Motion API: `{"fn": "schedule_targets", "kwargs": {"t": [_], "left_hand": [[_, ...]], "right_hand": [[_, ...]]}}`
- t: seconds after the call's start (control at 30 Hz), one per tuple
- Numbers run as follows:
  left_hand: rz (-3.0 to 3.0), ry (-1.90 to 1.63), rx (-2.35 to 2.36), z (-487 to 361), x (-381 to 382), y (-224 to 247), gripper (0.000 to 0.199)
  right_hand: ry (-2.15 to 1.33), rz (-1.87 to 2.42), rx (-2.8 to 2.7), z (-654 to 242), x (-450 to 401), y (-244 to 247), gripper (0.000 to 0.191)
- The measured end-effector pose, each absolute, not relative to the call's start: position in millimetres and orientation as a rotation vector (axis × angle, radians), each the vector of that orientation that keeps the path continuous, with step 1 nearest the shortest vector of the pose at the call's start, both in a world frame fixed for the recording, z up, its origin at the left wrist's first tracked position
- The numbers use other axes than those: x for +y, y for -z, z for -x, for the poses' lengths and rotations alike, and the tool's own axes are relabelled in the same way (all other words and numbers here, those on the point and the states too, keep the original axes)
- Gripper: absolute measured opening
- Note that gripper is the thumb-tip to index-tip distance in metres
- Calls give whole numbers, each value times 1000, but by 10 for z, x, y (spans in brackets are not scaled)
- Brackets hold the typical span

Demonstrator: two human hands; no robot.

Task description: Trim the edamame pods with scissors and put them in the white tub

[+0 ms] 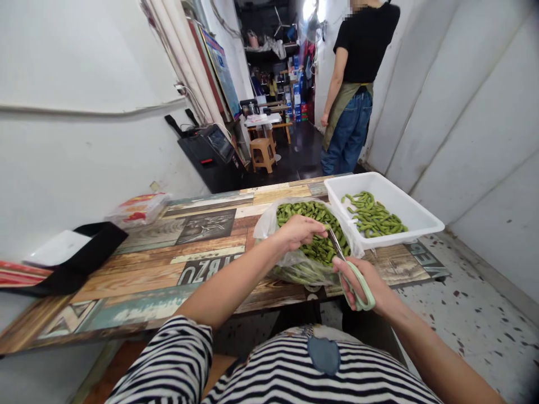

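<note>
Over a clear plastic bag [264,224] full of green edamame pods [309,210], my left hand [301,231] pinches one edamame pod [327,227] between thumb and fingertips. My right hand [362,280] is wrapped round the pale green handles of a pair of scissors [361,286]. Their metal blades point up and away from me, with the tips at the pod in my left hand. To the right of the bag, a white plastic tray [415,216] holds a loose heap of edamame pods [373,216].
The patchwork wood-print table [219,235] carries a red-and-clear package [141,207] and a black box [101,247] at its left. Beyond it stand a black machine [210,146], a brown stool [261,154] and a person in a black T-shirt [366,45]. A white wall [475,101] runs along the right.
</note>
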State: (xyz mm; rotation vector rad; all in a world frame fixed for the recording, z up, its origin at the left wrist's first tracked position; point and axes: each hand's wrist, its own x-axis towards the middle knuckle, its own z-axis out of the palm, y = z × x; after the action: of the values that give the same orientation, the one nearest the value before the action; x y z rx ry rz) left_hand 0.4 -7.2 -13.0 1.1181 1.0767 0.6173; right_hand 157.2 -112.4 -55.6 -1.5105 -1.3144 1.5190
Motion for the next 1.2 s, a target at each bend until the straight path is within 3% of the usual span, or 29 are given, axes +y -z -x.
{"fn": "schedule_targets", "kwargs": {"t": [0.23,0.5,0.77,1.07,1.2], "left_hand": [[-1124,-837,1171,-2,-74,192,18],[-1729,-968,1297,61,-74,261,14],[-1846,-795,1284,80,-145,198,25],[-1904,-644,1233,45,-222,97,23],[-1890,-591,1243,77,-202,154,23]], "right_hand": [[-1632,1329,-1243,-1587,-1182,527,45],[-1600,1322,-1303,-1570,-1204,512,50],[-1493,1402,-1467,-1611,-1165,585,45],[-1357,1434,-1599,-1621,-1168,570,42],[-1483,1513,-1421,-1586,-1138,662,42]]}}
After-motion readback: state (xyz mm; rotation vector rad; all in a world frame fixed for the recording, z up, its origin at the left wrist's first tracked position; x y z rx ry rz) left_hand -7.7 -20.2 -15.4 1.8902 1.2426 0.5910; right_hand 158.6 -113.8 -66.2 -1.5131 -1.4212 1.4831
